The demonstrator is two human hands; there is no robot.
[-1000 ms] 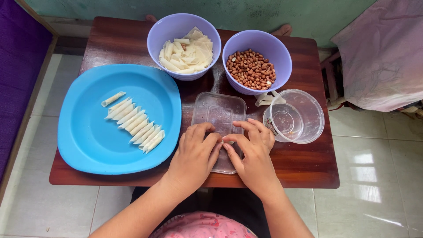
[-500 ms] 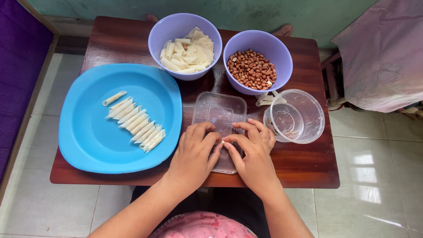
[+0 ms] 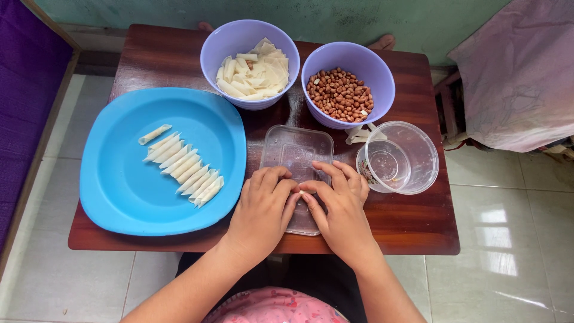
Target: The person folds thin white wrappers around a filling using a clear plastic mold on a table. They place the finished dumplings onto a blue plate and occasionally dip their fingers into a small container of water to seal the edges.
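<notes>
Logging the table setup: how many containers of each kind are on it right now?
Purple bowls: 2
Blue plate: 1
Clear round tub: 1
Clear flat lid, under both hands: 1
Total: 5

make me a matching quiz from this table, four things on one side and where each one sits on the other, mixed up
Things:
1. peanuts
2. rolled sticks
3. clear lid
4. flat wrappers

Places:
A. on the blue plate
B. in the left purple bowl
C. under both hands, left hand and right hand
D. in the right purple bowl

Pairs: 1-D, 2-A, 3-C, 4-B
</notes>
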